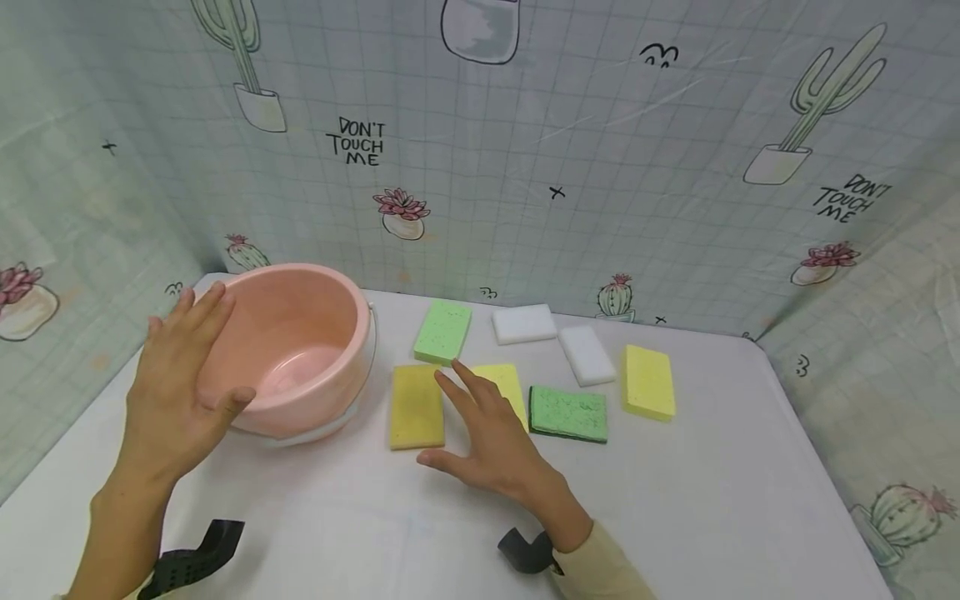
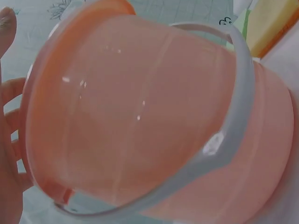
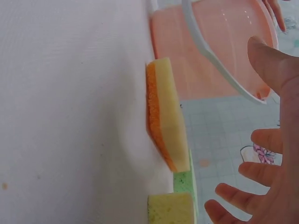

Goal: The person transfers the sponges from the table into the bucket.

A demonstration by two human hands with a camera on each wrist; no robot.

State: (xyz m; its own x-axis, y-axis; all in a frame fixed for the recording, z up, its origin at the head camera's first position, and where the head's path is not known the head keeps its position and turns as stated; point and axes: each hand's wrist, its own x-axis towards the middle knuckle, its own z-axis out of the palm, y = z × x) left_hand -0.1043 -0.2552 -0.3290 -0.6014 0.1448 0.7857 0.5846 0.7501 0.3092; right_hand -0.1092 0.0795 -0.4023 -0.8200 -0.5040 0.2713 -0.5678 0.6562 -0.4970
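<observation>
A pink bucket (image 1: 352,367) with a white handle (image 2: 240,93) stands upright on the left of the table. My left hand (image 1: 176,383) is at the bucket's near-left rim, fingers extended; whether it touches the rim I cannot tell. My right hand (image 1: 495,437) hovers with fingers spread and nothing in its grasp. Just left of it lies a dark yellow sponge (image 1: 417,408), its orange underside layer visible in the right wrist view. A light yellow sponge (image 1: 504,383) is partly hidden behind the right hand. To its right rests a green sponge (image 1: 567,412) with a dark underside.
Behind these sponges lie a light green sponge (image 1: 442,332) and two white sponges, one sideways (image 1: 523,323) and one slanted (image 1: 587,355). Another yellow sponge (image 1: 648,382) is farther right. A cactus-print cloth (image 1: 480,208) hangs behind and beside the white table (image 1: 712,500).
</observation>
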